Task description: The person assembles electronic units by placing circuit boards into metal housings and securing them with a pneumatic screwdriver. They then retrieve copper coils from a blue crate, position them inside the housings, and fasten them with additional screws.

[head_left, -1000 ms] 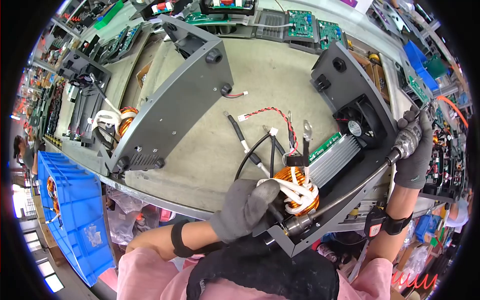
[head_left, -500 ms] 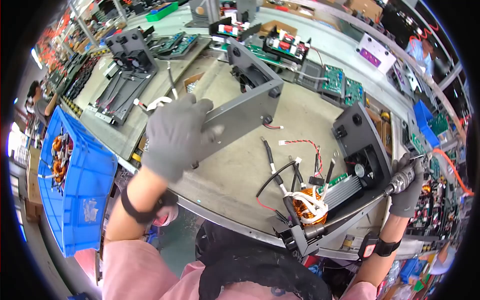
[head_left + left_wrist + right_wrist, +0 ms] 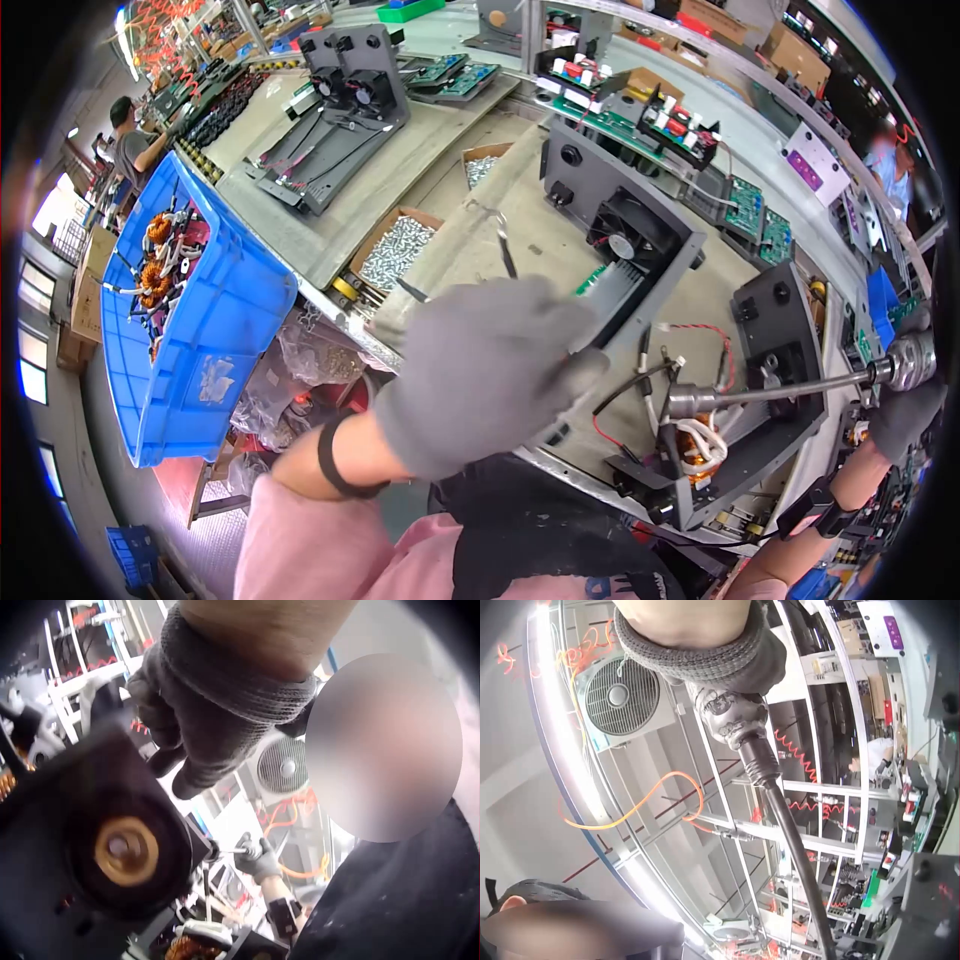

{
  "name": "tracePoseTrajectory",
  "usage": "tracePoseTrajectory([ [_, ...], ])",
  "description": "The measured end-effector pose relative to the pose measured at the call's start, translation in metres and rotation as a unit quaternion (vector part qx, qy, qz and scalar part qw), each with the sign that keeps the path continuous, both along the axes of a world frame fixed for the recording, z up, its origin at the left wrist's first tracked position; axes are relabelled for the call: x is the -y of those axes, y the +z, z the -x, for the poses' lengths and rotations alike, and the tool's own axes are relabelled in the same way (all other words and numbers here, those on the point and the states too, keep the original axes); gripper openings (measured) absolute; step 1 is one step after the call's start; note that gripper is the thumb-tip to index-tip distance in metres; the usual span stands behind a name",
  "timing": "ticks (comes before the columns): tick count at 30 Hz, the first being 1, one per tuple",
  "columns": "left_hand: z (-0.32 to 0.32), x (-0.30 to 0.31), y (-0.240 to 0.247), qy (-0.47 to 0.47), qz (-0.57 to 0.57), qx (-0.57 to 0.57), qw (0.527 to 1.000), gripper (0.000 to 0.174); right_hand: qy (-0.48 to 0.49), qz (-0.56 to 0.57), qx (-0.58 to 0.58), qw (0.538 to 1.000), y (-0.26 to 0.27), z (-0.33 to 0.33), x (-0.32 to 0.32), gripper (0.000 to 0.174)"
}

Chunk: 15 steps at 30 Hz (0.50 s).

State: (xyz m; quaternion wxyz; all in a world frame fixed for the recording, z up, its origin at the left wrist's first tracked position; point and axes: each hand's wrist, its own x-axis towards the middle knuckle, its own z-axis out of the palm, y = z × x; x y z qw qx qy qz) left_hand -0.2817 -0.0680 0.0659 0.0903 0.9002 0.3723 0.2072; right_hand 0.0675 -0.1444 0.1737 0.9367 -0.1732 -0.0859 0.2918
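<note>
My gloved left hand (image 3: 480,370) is spread loosely over the near end of a grey metal chassis (image 3: 600,185), covering much of it. In the left wrist view its fingers hang beside the chassis corner (image 3: 120,772), with a round foot facing the camera. A fan (image 3: 620,230) and finned heat sink (image 3: 612,290) show inside. My gloved right hand (image 3: 905,420) grips a pneumatic nut driver (image 3: 910,358). The driver's long shaft ends in a socket (image 3: 690,400) above a second chassis (image 3: 765,305), which holds a copper-wound coil (image 3: 700,450) with white leads.
Left of the bench stands a blue bin (image 3: 210,340) with copper coils inside. Cardboard boxes of screws (image 3: 398,252) sit behind my left hand. A chassis with two fans (image 3: 345,60) stands further back. Green circuit boards (image 3: 745,205) line the back right.
My left hand has left the right chassis for the left one, which is now tipped with its fan side showing. The driver's socket has lifted off the near end of the right chassis.
</note>
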Motion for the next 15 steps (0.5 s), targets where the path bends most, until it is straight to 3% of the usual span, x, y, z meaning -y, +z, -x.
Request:
tracePoseTrajectory([
  [1,0.017,0.002,0.0,0.082,-0.016,0.134,0.987,0.023,0.255,0.006,0.247,0.935,-0.017,-0.032,0.004,0.035],
  [2,0.034,0.006,-0.002,0.163,-0.031,0.266,0.95,0.024,0.262,0.006,0.248,0.933,-0.015,-0.02,-0.006,0.035],
  [4,0.064,0.008,-0.027,0.246,0.014,0.327,0.912,0.032,0.314,0.012,0.207,0.926,-0.006,0.011,-0.027,0.031],
  [5,0.078,0.014,-0.04,0.249,0.119,0.34,0.899,0.035,0.308,0.048,0.32,0.895,-0.006,0.007,-0.038,0.029],
  [6,0.085,0.019,-0.053,0.247,0.223,0.35,0.876,0.039,0.242,0.062,0.39,0.887,-0.007,0.022,-0.05,0.028],
  [7,0.083,0.02,-0.064,0.181,0.204,0.356,0.894,0.045,0.282,0.053,0.338,0.896,-0.004,0.032,-0.061,0.028],
  [9,0.074,0.024,-0.064,0.112,0.336,0.363,0.862,0.053,0.33,0.039,0.276,0.902,-0.001,0.063,-0.078,0.029],
  [10,0.073,0.023,-0.066,0.056,0.411,0.353,0.838,0.055,0.333,0.044,0.276,0.901,-0.003,0.039,-0.091,0.029],
  [12,0.063,0.022,-0.074,0.049,0.401,0.361,0.84,0.055,0.449,0.054,0.386,0.804,-0.01,-0.032,-0.122,0.042],
  [14,0.059,0.021,-0.078,0.04,0.392,0.367,0.843,0.056,0.352,0.127,0.444,0.814,-0.021,0.038,-0.121,0.033],
  [15,0.058,0.019,-0.079,0.034,0.4,0.378,0.834,0.056,0.362,0.139,0.419,0.821,-0.02,0.045,-0.125,0.034],
])
